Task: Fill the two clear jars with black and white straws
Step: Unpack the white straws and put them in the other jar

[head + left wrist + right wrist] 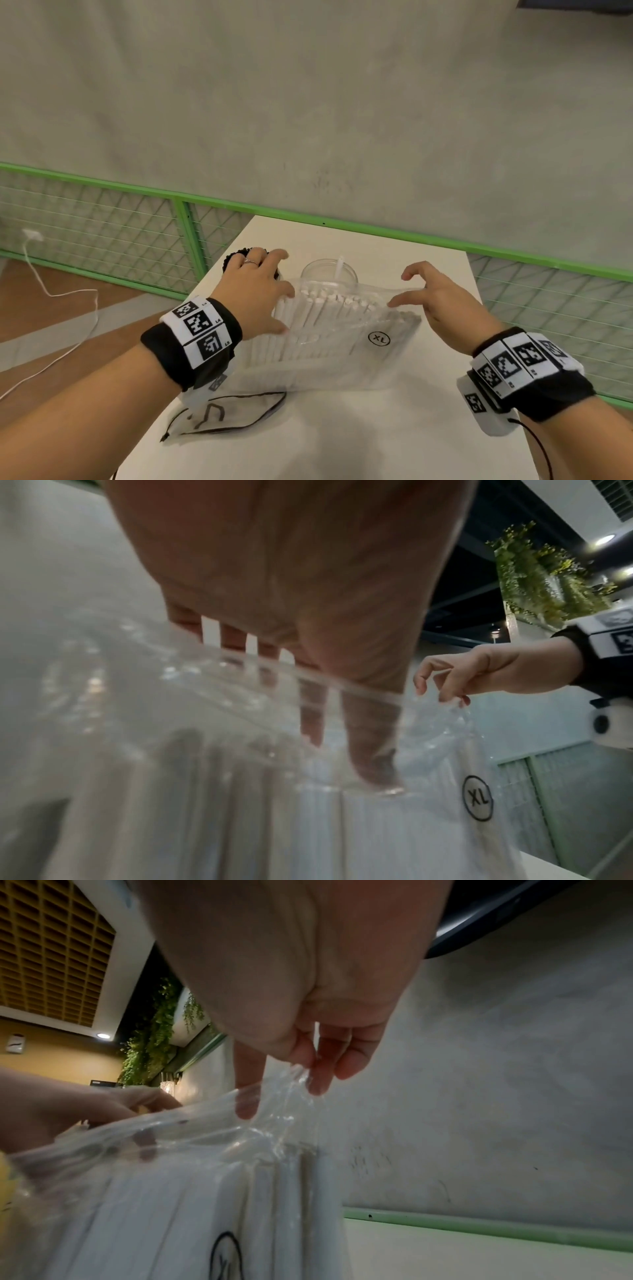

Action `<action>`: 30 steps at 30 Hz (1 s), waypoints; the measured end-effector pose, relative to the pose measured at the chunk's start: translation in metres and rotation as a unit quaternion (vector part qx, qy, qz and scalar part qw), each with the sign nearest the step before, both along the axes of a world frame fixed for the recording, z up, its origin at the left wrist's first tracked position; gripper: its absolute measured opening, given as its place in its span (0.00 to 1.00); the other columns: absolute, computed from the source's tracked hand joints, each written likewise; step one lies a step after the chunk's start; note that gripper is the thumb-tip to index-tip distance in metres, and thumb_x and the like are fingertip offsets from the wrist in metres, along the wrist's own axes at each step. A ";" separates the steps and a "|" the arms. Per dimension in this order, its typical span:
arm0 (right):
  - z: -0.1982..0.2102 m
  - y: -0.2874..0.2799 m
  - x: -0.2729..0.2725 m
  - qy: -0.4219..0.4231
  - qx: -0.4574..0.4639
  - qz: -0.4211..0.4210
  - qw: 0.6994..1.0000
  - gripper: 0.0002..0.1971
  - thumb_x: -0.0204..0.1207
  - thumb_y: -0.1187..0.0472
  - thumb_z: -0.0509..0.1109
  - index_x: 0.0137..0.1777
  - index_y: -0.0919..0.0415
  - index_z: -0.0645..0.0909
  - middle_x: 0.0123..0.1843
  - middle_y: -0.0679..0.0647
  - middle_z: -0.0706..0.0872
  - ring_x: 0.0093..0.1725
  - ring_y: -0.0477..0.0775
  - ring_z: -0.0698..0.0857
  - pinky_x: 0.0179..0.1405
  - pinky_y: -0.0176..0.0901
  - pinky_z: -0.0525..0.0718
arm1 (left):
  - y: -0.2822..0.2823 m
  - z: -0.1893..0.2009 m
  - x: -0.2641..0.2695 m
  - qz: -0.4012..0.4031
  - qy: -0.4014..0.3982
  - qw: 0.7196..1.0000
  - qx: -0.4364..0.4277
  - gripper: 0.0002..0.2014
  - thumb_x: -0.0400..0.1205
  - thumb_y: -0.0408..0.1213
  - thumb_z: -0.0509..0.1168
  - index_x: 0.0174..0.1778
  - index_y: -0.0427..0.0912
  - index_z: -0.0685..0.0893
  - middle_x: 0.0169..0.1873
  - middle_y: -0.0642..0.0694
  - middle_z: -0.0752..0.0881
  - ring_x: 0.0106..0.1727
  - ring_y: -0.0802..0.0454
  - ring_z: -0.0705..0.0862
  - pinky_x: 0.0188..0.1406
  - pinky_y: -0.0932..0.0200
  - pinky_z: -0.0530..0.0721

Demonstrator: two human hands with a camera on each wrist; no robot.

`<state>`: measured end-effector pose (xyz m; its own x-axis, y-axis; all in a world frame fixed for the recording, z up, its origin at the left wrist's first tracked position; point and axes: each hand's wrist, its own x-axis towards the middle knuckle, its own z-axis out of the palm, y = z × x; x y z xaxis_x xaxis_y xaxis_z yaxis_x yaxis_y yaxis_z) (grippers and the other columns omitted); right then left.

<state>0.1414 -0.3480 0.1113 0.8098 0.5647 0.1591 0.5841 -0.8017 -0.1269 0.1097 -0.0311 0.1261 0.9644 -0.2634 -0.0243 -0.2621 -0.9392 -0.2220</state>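
A clear plastic bag [342,346] marked XL lies on the white table [342,438], packed with white straws [318,308]. My left hand [287,310] reaches into its open mouth with straight fingers; in the left wrist view the left hand [346,758] shows through the plastic. My right hand [399,289] pinches the bag's right rim and holds it up, seen as the right hand [284,1099] with film between thumb and finger. Behind the bag stands a clear jar [329,274] with one white straw [340,267]. Black straws [236,254] peek out behind my left hand; their jar is hidden.
A thin black cable [239,409] loops on the table's front left beside a flat clear wrapper [205,416]. A green railing with wire mesh [191,236] runs behind and left of the table. The table's left edge lies close to the black straws.
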 end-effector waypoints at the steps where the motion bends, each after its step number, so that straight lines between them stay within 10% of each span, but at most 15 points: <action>1: 0.002 0.000 -0.001 0.015 -0.007 0.001 1.000 0.26 0.75 0.75 0.59 0.56 0.43 0.86 0.67 0.48 0.73 0.57 0.51 0.77 0.48 0.36 0.70 | 0.002 -0.003 0.001 0.007 0.013 1.000 -0.010 0.35 0.66 0.71 0.65 0.69 0.66 0.71 0.79 0.48 0.54 0.78 0.42 0.55 0.74 0.41 0.57; 8: 0.005 0.028 -0.003 0.066 0.037 -0.099 0.992 0.21 0.75 0.35 0.61 0.33 0.51 0.80 0.49 0.42 0.80 0.50 0.49 0.76 0.49 0.46 0.79 | 0.003 -0.019 0.003 0.066 0.081 0.992 -0.065 0.44 0.64 0.70 0.68 0.73 0.56 0.62 0.69 0.52 0.73 0.63 0.47 0.78 0.60 0.48 0.77; 10: -0.001 0.031 -0.004 0.099 0.064 -0.110 0.987 0.11 0.70 0.42 0.72 0.41 0.47 0.80 0.58 0.43 0.74 0.53 0.51 0.79 0.51 0.44 0.79 | 0.003 -0.022 0.002 0.079 0.076 0.990 -0.094 0.43 0.64 0.68 0.70 0.71 0.55 0.63 0.67 0.52 0.74 0.60 0.47 0.79 0.54 0.50 0.80; 15: -0.022 0.029 -0.013 0.266 0.106 -0.104 0.952 0.47 0.66 0.55 0.78 0.80 0.39 0.54 0.79 0.48 0.55 0.68 0.54 0.74 0.62 0.39 0.74 | -0.001 -0.035 -0.004 0.089 0.079 0.981 -0.151 0.43 0.65 0.59 0.75 0.71 0.54 0.61 0.65 0.51 0.71 0.58 0.46 0.79 0.49 0.51 0.82; 18: -0.034 0.034 -0.016 0.273 0.156 -0.112 0.943 0.50 0.68 0.58 0.78 0.81 0.40 0.48 0.76 0.55 0.66 0.71 0.53 0.71 0.65 0.38 0.71 | -0.005 -0.045 -0.006 0.089 0.056 0.980 -0.169 0.36 0.70 0.50 0.74 0.70 0.55 0.62 0.64 0.51 0.71 0.53 0.47 0.81 0.39 0.55 0.81; 22: -0.034 0.041 -0.016 0.230 0.190 -0.115 0.947 0.46 0.70 0.69 0.73 0.81 0.40 0.53 0.67 0.52 0.75 0.52 0.47 0.78 0.45 0.27 0.74 | -0.003 -0.047 -0.006 0.094 0.008 0.969 -0.229 0.25 0.76 0.38 0.66 0.67 0.54 0.66 0.63 0.51 0.74 0.48 0.49 0.81 0.34 0.57 0.75; 30: -0.040 0.042 -0.013 0.237 0.318 -0.076 0.915 0.40 0.70 0.75 0.69 0.71 0.31 0.66 0.60 0.43 0.80 0.40 0.27 0.79 0.43 0.22 0.76 | 0.017 -0.054 -0.010 0.081 0.009 0.946 -0.313 0.24 0.75 0.39 0.68 0.67 0.53 0.71 0.62 0.48 0.74 0.54 0.47 0.78 0.50 0.57 0.76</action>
<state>0.1283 -0.3065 0.0709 0.9346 0.3546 0.0266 0.2296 -0.5447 -0.8066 0.0998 -0.0141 0.0722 0.9943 -0.0797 0.0707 -0.1013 -0.9134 0.3944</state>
